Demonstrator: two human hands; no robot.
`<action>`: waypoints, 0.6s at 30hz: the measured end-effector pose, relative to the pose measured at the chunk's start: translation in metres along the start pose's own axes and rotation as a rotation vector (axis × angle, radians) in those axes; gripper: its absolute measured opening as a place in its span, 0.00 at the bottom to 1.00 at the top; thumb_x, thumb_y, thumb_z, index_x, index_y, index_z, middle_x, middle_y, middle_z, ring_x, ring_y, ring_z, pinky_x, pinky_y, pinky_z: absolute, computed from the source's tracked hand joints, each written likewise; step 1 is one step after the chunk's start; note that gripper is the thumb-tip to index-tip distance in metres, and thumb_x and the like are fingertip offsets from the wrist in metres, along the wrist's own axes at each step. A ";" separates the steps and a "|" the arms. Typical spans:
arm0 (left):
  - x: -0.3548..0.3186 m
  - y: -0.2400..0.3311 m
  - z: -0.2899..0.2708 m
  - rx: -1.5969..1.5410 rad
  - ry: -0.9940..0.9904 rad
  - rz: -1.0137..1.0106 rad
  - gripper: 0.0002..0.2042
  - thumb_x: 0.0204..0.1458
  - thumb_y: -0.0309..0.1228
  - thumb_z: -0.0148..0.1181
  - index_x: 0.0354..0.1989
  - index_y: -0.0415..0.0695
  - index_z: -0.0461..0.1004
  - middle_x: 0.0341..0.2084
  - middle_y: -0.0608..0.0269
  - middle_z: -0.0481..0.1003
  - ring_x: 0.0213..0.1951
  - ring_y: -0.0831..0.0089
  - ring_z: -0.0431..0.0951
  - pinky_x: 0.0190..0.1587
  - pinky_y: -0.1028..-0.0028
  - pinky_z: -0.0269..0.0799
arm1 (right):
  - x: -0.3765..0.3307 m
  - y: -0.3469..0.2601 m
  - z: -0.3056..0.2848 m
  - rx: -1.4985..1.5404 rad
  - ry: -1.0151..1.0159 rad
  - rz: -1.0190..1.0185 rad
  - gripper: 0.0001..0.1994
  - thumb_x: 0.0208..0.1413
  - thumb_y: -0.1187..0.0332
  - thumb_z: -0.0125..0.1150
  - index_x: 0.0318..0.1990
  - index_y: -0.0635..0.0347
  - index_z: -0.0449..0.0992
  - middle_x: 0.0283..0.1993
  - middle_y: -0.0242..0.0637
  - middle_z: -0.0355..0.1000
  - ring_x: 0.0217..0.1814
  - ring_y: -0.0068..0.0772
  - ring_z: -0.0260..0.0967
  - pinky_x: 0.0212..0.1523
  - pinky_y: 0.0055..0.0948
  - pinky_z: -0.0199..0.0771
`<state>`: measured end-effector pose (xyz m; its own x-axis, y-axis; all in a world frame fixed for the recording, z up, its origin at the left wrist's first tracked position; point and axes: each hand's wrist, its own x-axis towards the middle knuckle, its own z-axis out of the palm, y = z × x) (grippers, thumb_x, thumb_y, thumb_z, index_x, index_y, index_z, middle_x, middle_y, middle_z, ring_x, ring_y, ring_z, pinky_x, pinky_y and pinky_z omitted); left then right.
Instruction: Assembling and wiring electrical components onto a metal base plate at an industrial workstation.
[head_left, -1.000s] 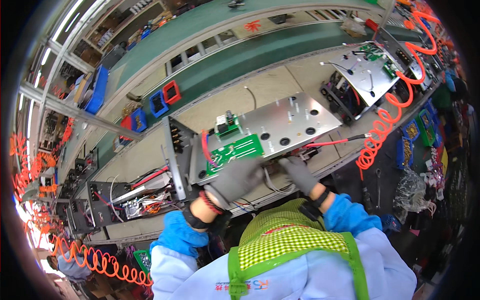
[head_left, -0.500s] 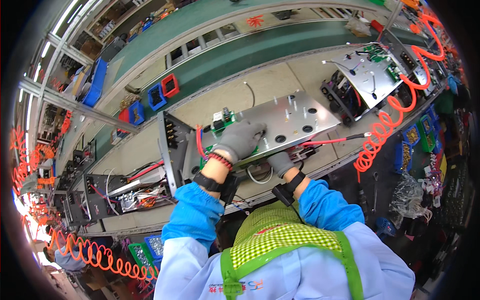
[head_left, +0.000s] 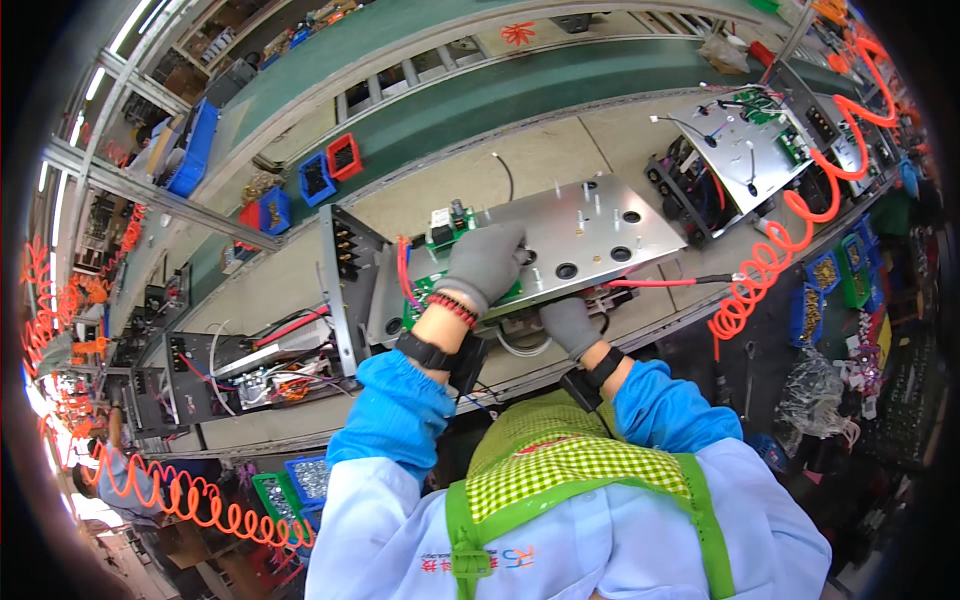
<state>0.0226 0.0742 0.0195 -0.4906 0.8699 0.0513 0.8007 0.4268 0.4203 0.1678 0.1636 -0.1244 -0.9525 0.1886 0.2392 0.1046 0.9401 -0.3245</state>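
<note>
My left hand (head_left: 485,262), in a grey glove, lies on top of a silver metal plate (head_left: 590,235) with upright studs and black-ringed holes. Its fingers are curled together near one hole; anything between them is hidden. Under that hand and beside it shows a green circuit board (head_left: 510,290) with a white part. My right hand (head_left: 568,325), gloved too, reaches beneath the plate's near edge, its fingertips hidden by the plate. A red cable (head_left: 655,283) runs out from under the plate next to it. At the plate's left end stands a dark upright panel (head_left: 345,285) with brass-coloured terminals.
Further right stands a similar unit (head_left: 745,150), with an orange coiled hose (head_left: 750,285) hanging in front. Another opened unit (head_left: 270,375) sits to the left. Beyond the bench are red (head_left: 343,157) and blue bins (head_left: 316,180) on a green belt (head_left: 420,135).
My left hand has shifted slightly on the plate, its fingers now more tucked in. My right hand stays under the near edge. The whole view has moved a little.
</note>
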 end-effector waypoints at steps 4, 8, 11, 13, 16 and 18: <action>-0.018 0.015 -0.040 -0.037 0.491 0.040 0.05 0.52 0.30 0.58 0.35 0.44 0.74 0.29 0.51 0.77 0.33 0.51 0.78 0.36 0.58 0.73 | -0.055 -0.001 -0.026 0.540 -0.021 0.554 0.28 0.52 0.47 0.63 0.46 0.66 0.74 0.39 0.53 0.73 0.44 0.57 0.69 0.46 0.46 0.69; -0.051 0.014 -0.101 -0.025 0.834 0.029 0.06 0.53 0.28 0.58 0.39 0.44 0.75 0.27 0.52 0.77 0.31 0.52 0.78 0.34 0.61 0.73 | -0.090 0.006 -0.022 0.393 0.167 0.549 0.30 0.54 0.51 0.61 0.57 0.64 0.66 0.48 0.55 0.69 0.54 0.58 0.63 0.55 0.51 0.62; -0.056 0.005 -0.115 -0.016 0.762 -0.179 0.11 0.52 0.26 0.59 0.44 0.43 0.73 0.32 0.50 0.77 0.35 0.51 0.78 0.39 0.60 0.73 | -0.084 0.022 -0.004 0.401 0.194 0.362 0.24 0.55 0.54 0.60 0.52 0.63 0.69 0.47 0.53 0.70 0.52 0.59 0.63 0.54 0.53 0.62; -0.062 0.001 -0.111 0.117 0.734 -0.284 0.17 0.50 0.26 0.59 0.51 0.41 0.70 0.37 0.49 0.76 0.42 0.51 0.75 0.45 0.59 0.71 | -0.074 0.028 0.000 0.435 0.114 0.427 0.19 0.55 0.58 0.58 0.47 0.63 0.72 0.45 0.52 0.72 0.50 0.60 0.65 0.53 0.53 0.63; -0.073 0.007 -0.088 0.125 0.829 -0.144 0.22 0.48 0.26 0.62 0.54 0.40 0.69 0.41 0.48 0.75 0.39 0.53 0.77 0.43 0.62 0.73 | -0.063 0.030 -0.016 0.106 -0.029 0.381 0.14 0.54 0.64 0.59 0.47 0.58 0.75 0.40 0.46 0.76 0.44 0.53 0.69 0.47 0.46 0.68; -0.085 0.026 -0.054 0.002 0.616 -0.004 0.22 0.46 0.27 0.64 0.51 0.40 0.70 0.41 0.49 0.75 0.41 0.52 0.77 0.42 0.63 0.74 | -0.061 0.032 -0.036 0.103 -0.054 0.314 0.14 0.54 0.63 0.60 0.46 0.58 0.75 0.40 0.46 0.75 0.42 0.53 0.70 0.45 0.46 0.69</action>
<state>0.0666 -0.0025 0.0745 -0.6017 0.5659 0.5637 0.7987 0.4311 0.4198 0.2397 0.1925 -0.1166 -0.8926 0.4462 0.0649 0.3683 0.8045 -0.4659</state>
